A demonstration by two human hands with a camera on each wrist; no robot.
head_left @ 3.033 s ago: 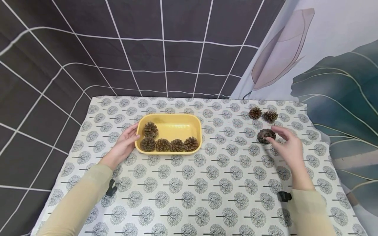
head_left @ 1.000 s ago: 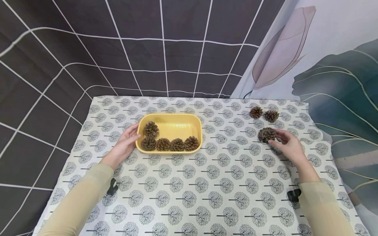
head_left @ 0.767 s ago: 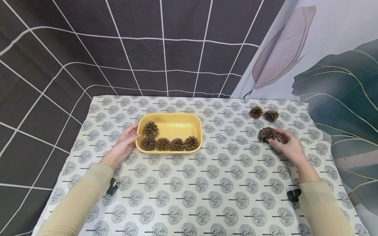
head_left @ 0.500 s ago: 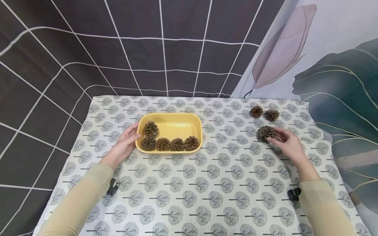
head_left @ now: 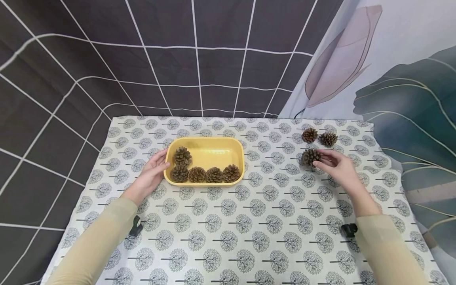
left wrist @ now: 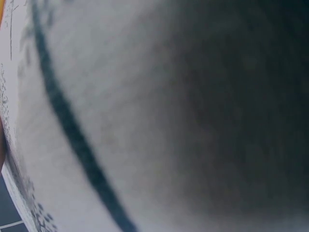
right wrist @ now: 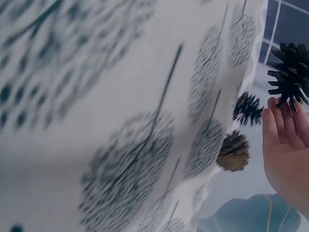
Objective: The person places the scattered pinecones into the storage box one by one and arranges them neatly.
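In the head view, my right hand [head_left: 336,168] pinches a brown pinecone [head_left: 310,157] between thumb and fingers at the right part of the table. The right wrist view shows that pinecone [right wrist: 289,75] at the fingertips, its scales spread. My left hand [head_left: 151,174] holds the left end of a yellow rectangular tray [head_left: 233,147], thumb at the rim and fingers along the outer wall. Inside the tray, several pinecones [head_left: 196,174] line the near side, with one more [head_left: 183,156] behind the left corner. Blurred cloth fills most of the left wrist view.
Two loose pinecones, a reddish-brown one [head_left: 309,135] and a darker one [head_left: 328,139], lie beyond the right hand. A white tree-print cloth [head_left: 246,229] covers the table. A dark gridded curtain [head_left: 174,67] hangs behind and to the left.
The right hand took hold of the nearest loose pinecone and has shifted it slightly left and away from me. The left hand and the tray have stayed put.
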